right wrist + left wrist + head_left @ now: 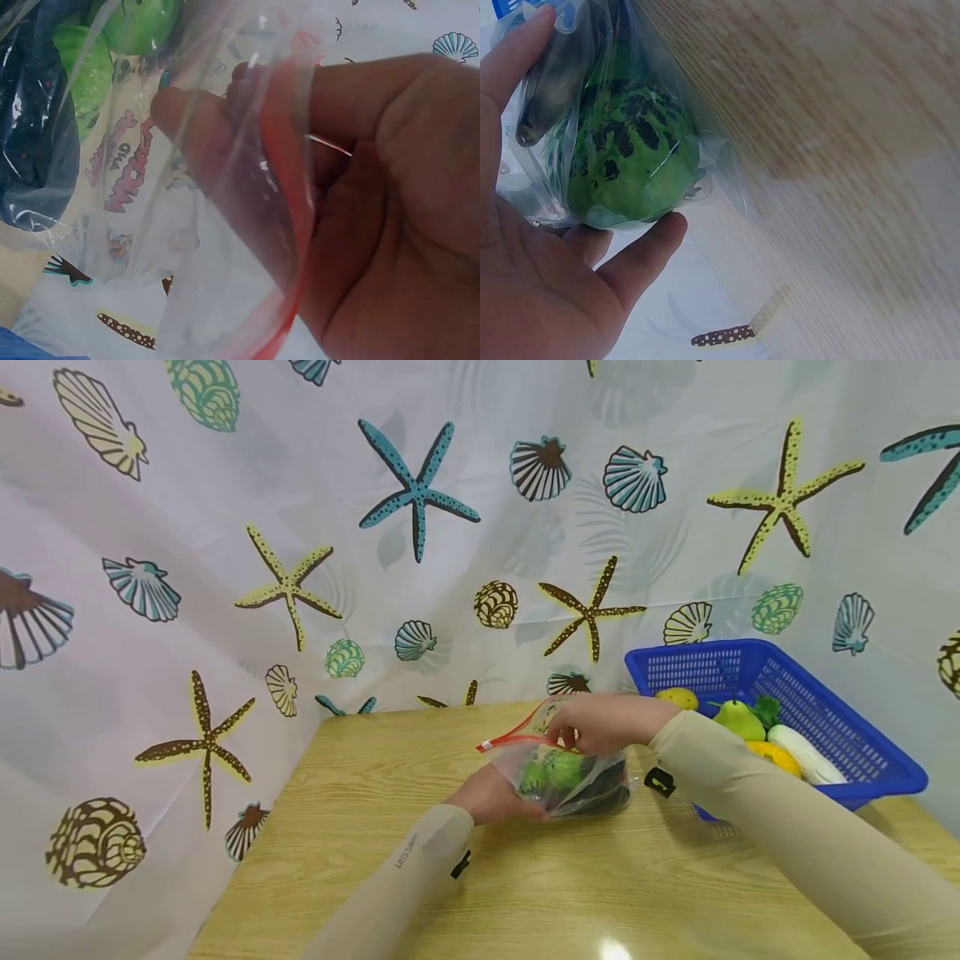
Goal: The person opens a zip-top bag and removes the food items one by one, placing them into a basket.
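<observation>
A clear zip bag [540, 727] with a red zip edge [289, 187] is tilted over the table, its mouth partly spread. Inside it lie round green vegetables [564, 770] with dark markings and a long, dark, glossy one [34, 127], perhaps an eggplant. My left hand [491, 797] holds the bag low on its left side; in the left wrist view its fingertips [676, 229] are curled under a green vegetable [637, 157] through the plastic. At the mouth, my right hand [607, 720] pinches the zip edge, with a finger behind the clear film.
A blue plastic basket [885, 768] stands on the right of the wooden table [360, 793]. In it are a green pear [738, 720], a yellow potato-like item [677, 697], a yellow-orange piece, a long white vegetable [806, 753] and leafy greens. A shell-patterned cloth [465, 468] hangs behind.
</observation>
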Tool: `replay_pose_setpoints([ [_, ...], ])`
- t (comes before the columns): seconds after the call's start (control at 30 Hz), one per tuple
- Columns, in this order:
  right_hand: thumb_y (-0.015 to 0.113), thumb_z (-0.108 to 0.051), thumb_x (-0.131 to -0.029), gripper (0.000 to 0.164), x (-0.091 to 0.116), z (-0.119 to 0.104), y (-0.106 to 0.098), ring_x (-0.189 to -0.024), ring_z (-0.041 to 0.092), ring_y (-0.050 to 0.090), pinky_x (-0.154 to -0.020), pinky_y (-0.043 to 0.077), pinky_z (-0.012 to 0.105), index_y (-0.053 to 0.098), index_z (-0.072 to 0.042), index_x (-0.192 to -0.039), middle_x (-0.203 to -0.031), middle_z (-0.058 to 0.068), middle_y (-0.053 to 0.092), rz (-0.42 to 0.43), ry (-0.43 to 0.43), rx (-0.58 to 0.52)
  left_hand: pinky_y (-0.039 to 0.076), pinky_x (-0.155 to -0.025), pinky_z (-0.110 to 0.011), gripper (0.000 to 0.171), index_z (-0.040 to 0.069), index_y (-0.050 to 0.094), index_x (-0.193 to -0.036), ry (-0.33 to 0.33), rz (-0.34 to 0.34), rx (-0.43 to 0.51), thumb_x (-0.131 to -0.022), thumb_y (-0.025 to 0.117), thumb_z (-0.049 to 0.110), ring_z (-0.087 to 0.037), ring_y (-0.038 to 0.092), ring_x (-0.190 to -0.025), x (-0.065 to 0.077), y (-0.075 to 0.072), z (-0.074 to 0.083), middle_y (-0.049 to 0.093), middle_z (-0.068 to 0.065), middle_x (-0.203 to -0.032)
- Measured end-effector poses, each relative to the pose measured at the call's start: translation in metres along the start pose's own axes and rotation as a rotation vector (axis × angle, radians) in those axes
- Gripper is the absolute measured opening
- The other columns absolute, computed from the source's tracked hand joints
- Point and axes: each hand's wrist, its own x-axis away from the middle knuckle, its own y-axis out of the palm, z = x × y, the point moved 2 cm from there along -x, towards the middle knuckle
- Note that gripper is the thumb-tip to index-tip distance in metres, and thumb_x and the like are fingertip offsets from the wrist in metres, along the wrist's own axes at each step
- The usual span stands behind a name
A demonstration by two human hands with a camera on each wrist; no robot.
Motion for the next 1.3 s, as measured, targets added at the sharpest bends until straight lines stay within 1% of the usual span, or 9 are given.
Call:
replay_pose_setpoints([
  [0.13, 0.048, 0.015, -0.076, 0.041, -0.009, 0.003, 0.001, -0.083, 0.013, 0.059, -0.072, 0.054, 0.035, 0.072, -0.011, -0.096, -0.089, 0.002, 0.07, 0.002, -0.025, -0.004, 0.046, -0.09, -0.041, 0.105, 0.037, 0.028, -0.146, 0.018, -0.002, 0.001, -0.059, 0.086, 0.051, -0.009, 0.049, -0.104, 0.0, -0.001, -0.001, 0.05, 0.01, -0.129],
  [0.27, 0.048, 0.014, -0.074, 0.039, -0.016, 0.007, 0.006, -0.08, 0.012, 0.058, -0.07, 0.054, 0.034, 0.072, -0.014, -0.087, -0.085, -0.001, 0.069, -0.018, -0.02, 0.004, 0.047, -0.089, -0.04, 0.104, 0.037, 0.029, -0.145, 0.002, -0.005, 0.012, -0.059, 0.086, 0.051, -0.009, 0.049, -0.103, 0.001, -0.001, -0.001, 0.051, 0.01, -0.129],
  [0.4, 0.055, 0.01, -0.073, 0.033, -0.019, 0.009, 0.012, -0.077, 0.011, 0.057, -0.069, 0.053, 0.033, 0.071, -0.018, -0.079, -0.077, -0.008, 0.067, -0.024, -0.046, 0.117, 0.047, -0.088, -0.039, 0.103, 0.037, 0.031, -0.144, -0.002, -0.005, 0.0, -0.058, 0.086, 0.052, -0.008, 0.049, -0.101, 0.002, -0.001, -0.001, 0.052, 0.01, -0.126],
  [0.57, 0.067, 0.003, -0.069, 0.022, -0.018, 0.013, 0.018, -0.062, 0.01, 0.052, -0.059, 0.052, 0.031, 0.069, -0.019, -0.071, -0.067, -0.009, 0.064, -0.101, 0.027, 0.2, 0.047, -0.088, -0.039, 0.103, 0.037, 0.032, -0.144, -0.016, -0.009, -0.034, -0.057, 0.085, 0.054, -0.008, 0.05, -0.098, 0.001, -0.002, 0.0, 0.054, 0.009, -0.123],
  [0.7, 0.068, 0.001, -0.069, 0.021, -0.016, 0.014, 0.02, -0.06, 0.008, 0.051, -0.056, 0.052, 0.03, 0.071, -0.019, -0.073, -0.071, -0.008, 0.066, -0.146, 0.128, 0.193, 0.047, -0.089, -0.039, 0.103, 0.038, 0.031, -0.143, -0.003, -0.007, -0.055, -0.057, 0.086, 0.054, -0.007, 0.05, -0.099, 0.0, -0.003, 0.001, 0.052, 0.01, -0.124],
  [0.83, 0.067, -0.003, -0.072, 0.016, -0.013, 0.014, 0.023, -0.056, 0.008, 0.043, -0.049, 0.04, 0.027, 0.067, -0.018, -0.069, -0.065, -0.009, 0.058, -0.146, 0.21, 0.225, 0.047, -0.09, -0.039, 0.104, 0.032, 0.033, -0.145, 0.024, -0.008, -0.059, -0.058, 0.085, 0.055, -0.008, 0.049, -0.102, 0.0, -0.004, 0.002, 0.051, 0.008, -0.129],
  [0.93, 0.065, -0.005, -0.075, 0.016, -0.012, 0.013, 0.026, -0.053, 0.011, 0.038, -0.048, 0.03, 0.03, 0.06, -0.017, -0.066, -0.06, -0.007, 0.051, -0.154, 0.254, 0.253, 0.046, -0.091, -0.039, 0.105, 0.029, 0.032, -0.146, 0.026, -0.016, -0.063, -0.059, 0.084, 0.055, -0.01, 0.049, -0.106, 0.001, -0.004, 0.002, 0.048, 0.006, -0.134],
  [1.1, 0.061, -0.004, -0.079, 0.016, -0.011, 0.01, 0.028, -0.058, 0.014, 0.042, -0.052, 0.035, 0.031, 0.06, -0.017, -0.071, -0.068, -0.005, 0.057, -0.187, 0.302, 0.275, 0.045, -0.094, -0.038, 0.103, 0.031, 0.032, -0.146, -0.009, -0.032, -0.066, -0.06, 0.084, 0.054, -0.01, 0.048, -0.109, 0.002, -0.003, 0.001, 0.047, 0.007, -0.135],
  [1.3, 0.062, -0.007, -0.08, 0.011, -0.014, 0.006, 0.027, -0.065, 0.016, 0.048, -0.059, 0.042, 0.034, 0.062, -0.017, -0.076, -0.076, -0.002, 0.061, -0.235, 0.314, 0.3, 0.044, -0.094, -0.038, 0.099, 0.028, 0.038, -0.142, -0.042, -0.045, -0.058, -0.059, 0.083, 0.057, -0.009, 0.049, -0.107, 0.002, -0.002, -0.001, 0.052, 0.007, -0.129],
])
